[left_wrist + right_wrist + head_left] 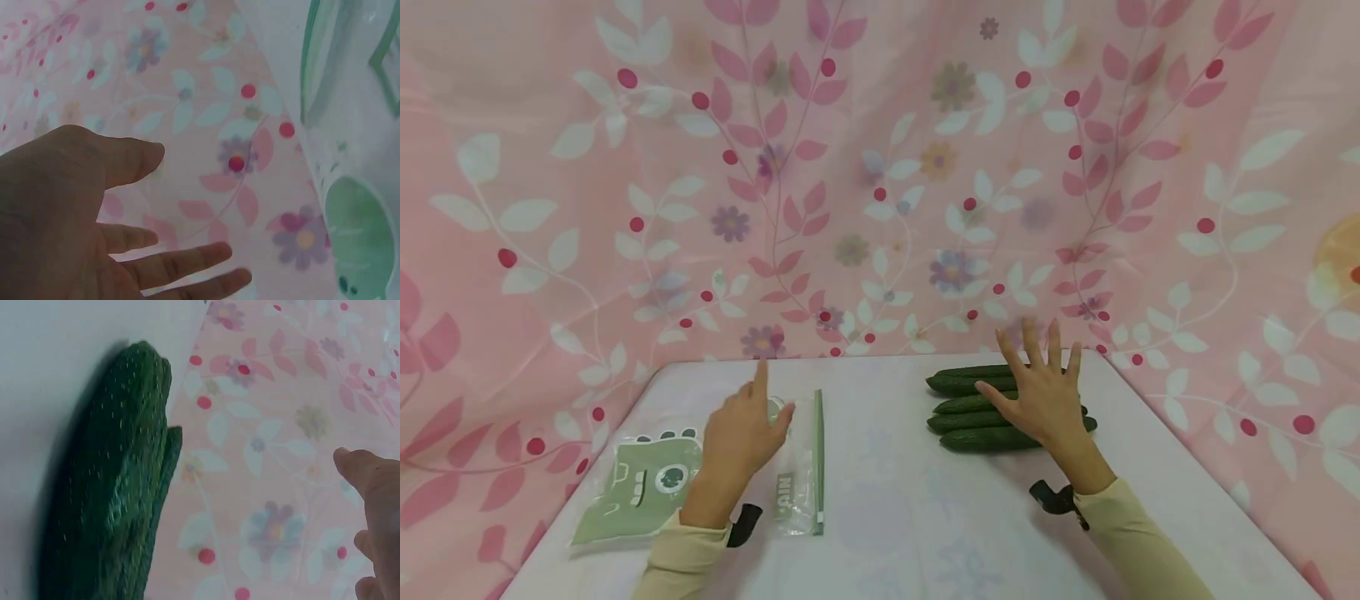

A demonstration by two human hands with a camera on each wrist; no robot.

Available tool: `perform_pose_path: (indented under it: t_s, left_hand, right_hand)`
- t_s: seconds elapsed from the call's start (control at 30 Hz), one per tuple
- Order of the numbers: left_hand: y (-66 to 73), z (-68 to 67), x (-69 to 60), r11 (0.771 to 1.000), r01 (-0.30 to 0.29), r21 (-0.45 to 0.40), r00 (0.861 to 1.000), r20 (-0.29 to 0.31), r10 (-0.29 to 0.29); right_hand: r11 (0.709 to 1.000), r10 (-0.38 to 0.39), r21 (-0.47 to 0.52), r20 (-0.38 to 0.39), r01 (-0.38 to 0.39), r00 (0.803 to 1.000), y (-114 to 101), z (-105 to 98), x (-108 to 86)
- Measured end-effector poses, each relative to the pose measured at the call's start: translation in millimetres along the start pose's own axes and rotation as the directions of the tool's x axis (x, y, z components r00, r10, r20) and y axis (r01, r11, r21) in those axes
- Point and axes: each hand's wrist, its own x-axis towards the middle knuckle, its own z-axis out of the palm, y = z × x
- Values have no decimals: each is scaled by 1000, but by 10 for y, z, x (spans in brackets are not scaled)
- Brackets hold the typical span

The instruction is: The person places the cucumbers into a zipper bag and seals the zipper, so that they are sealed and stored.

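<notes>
A clear plastic zip bag (643, 492) with a green cartoon print and a green zip strip (819, 467) lies flat at the left. Over it is my left hand (741, 433), with the index finger pointing forward and the thumb apart. The bag's printed side (359, 237) also shows in the left wrist view. Several dark green cucumbers (985, 439) lie side by side at the right. Fingers spread wide, my right hand (1045, 404) is above their right part and hides some of them. In the right wrist view a bumpy cucumber (106, 487) fills the left. Neither hand holds anything.
A white cloth-covered table (880, 500) bears everything. Pink floral cloth (880, 275) hangs behind it and along both sides. A black band with a dark piece (1052, 498) is on each wrist.
</notes>
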Motion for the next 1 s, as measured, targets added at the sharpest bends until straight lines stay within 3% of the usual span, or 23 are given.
perform_pose_path:
  t_s: [0.07,0.13,0.23,0.33,0.4,0.53,0.8,1.0]
  left_hand:
    - [67,91,-34,999,-35,-15,997,62,36]
    - [122,202,-85,999,-33,-25,990,138,36]
    - [151,384,-186,999,23,-23,972,235,-17]
    - [141,547,-293,997,80,-22,957,283,-71]
    - [143,617,-358,995,93,-25,956,281,-83]
    - [150,668,-418,996,91,-26,969,235,-82]
    - [151,648,-408,994,106,-29,971,216,-98]
    - [194,710,-437,998,63,24,979,194,-66]
  right_hand:
    - [999,-28,22,3,28,1000,-50,38,13]
    - [997,-66,48,16,65,998,-131,95,27]
    - [990,-114,89,56,109,992,-299,192,42]
    - [983,-147,124,117,132,982,-482,291,41]
    - [978,-164,153,155,141,974,-602,365,43]
    - [951,-222,254,168,176,960,-865,490,75]
    - [863,-346,446,179,237,921,-1378,715,132]
    - [796,-379,562,173,225,909,-1645,853,163]
